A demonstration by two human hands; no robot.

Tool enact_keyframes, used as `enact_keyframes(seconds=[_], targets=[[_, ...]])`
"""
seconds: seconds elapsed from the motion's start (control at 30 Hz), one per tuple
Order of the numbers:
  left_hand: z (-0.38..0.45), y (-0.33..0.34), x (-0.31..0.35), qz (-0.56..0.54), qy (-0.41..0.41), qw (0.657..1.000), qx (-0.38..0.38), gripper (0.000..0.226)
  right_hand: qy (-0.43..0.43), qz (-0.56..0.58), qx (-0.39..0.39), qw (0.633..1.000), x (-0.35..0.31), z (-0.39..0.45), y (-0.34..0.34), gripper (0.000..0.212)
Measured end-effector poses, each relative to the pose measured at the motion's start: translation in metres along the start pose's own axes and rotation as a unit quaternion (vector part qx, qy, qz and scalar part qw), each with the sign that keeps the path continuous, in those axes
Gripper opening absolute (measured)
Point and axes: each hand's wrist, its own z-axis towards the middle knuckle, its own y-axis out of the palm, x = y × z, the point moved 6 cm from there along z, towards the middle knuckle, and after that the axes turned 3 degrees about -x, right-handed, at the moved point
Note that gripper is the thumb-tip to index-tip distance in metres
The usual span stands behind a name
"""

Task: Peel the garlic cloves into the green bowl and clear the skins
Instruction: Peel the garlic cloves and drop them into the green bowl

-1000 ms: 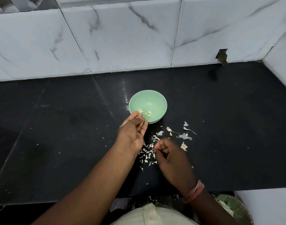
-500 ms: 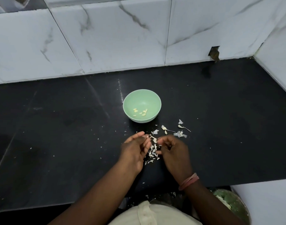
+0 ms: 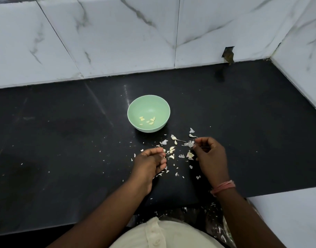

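Several peeled cloves (image 3: 148,120) sit in the pale green round bowl (image 3: 135,106), ahead & slightly left of both hands. Head view: I see right hand (image 3: 210,156) pinching a papery skin (image 3: 189,144); left hand (image 3: 150,162) curled, contents hidden, nearer the bowl. Loose skins (image 3: 171,154) lie btwn them.

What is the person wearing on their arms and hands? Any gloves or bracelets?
No gloves and no sleeves in view: both forearms are bare. The right hand has a pink band of several thin strands wound round its wrist. The left hand and its wrist wear nothing. No rings show.
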Motion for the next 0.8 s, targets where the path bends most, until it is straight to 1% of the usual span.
enact_keyframes(seconds=[0.17,0.3,0.43,0.5,0.57,0.67,0.73,0.8], targets=[[0.001,0.01,0.0,-0.003,0.0,1.0,-0.025,0.022,-0.043,-0.108,-0.018,0.993,-0.007,0.003,0.012,0.011],[0.005,0.017,0.001,-0.013,0.01,0.999,-0.045,0.025,-0.073,-0.169,-0.005,0.983,-0.012,0.009,0.014,0.009],[0.008,0.021,0.0,-0.052,0.015,0.997,-0.056,0.031,-0.082,-0.222,0.009,0.971,-0.015,0.023,0.01,0.009],[0.009,0.023,0.001,-0.072,0.018,0.995,-0.068,0.035,-0.098,-0.265,0.006,0.959,-0.018,0.028,0.013,0.01],[0.009,0.024,0.003,-0.088,0.022,0.993,-0.071,0.037,-0.109,-0.293,-0.032,0.949,-0.02,0.027,0.023,0.009],[0.01,0.019,0.007,-0.093,0.039,0.994,-0.046,0.035,-0.116,-0.328,-0.104,0.932,-0.021,0.012,0.04,0.006],[0.01,0.018,0.009,-0.082,0.045,0.995,-0.038,0.033,-0.123,-0.349,-0.121,0.921,-0.019,0.001,0.047,0.006],[0.01,0.02,0.008,-0.068,0.041,0.996,-0.036,0.032,-0.125,-0.38,-0.125,0.908,-0.019,-0.007,0.051,0.012]])
